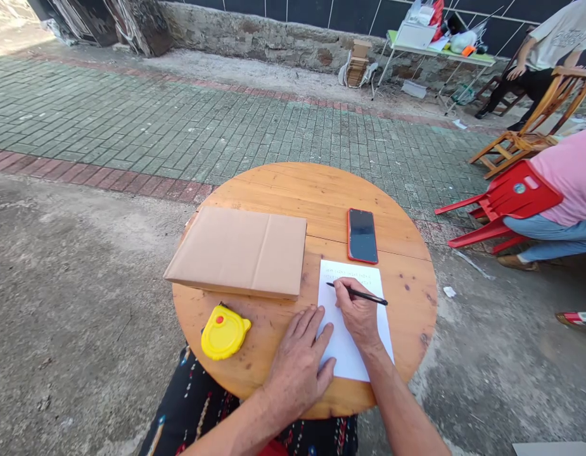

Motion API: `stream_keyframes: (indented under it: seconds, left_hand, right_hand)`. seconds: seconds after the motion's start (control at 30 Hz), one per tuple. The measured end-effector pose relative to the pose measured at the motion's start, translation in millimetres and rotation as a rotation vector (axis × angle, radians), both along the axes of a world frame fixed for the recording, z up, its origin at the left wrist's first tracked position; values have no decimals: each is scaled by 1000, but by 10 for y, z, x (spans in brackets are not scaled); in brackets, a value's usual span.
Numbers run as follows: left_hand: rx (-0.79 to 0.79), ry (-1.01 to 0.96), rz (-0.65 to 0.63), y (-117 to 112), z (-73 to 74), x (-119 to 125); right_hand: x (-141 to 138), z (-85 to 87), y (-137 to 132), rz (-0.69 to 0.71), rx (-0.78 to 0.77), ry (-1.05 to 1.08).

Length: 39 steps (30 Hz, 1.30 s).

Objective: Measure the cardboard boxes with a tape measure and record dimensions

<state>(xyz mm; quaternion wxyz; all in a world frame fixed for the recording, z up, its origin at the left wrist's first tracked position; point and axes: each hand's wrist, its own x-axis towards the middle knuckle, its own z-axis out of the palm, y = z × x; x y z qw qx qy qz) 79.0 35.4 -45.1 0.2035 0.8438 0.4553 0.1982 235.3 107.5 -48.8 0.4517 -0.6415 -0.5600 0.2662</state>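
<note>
A sheet of white paper (352,364) lies on the round wooden table (407,316), with rows of small handwriting near its top. My right hand (359,313) rests on the sheet, fingers closed around a black pen (369,296) whose tip is at the left end of a written row. Flat on the table and the sheet's left edge is my left hand (302,354), its fingers spread and holding nothing. A closed cardboard box (235,250) sits beyond my left hand. Left of that hand is a yellow tape measure (225,332) with a red button.
A phone (362,235) in a red case lies just beyond the paper. To the right, a person in pink sits on a red plastic chair (521,193), near a wooden chair (535,130). Another person is by a cluttered folding table (439,54) along the wall.
</note>
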Motion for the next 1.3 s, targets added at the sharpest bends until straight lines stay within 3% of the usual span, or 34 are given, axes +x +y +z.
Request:
stream_keyframes:
  seconds: [1.3]
  left_hand:
    - [6, -1, 2, 2, 12, 6]
  right_hand:
    - [-5, 9, -5, -53, -5, 22]
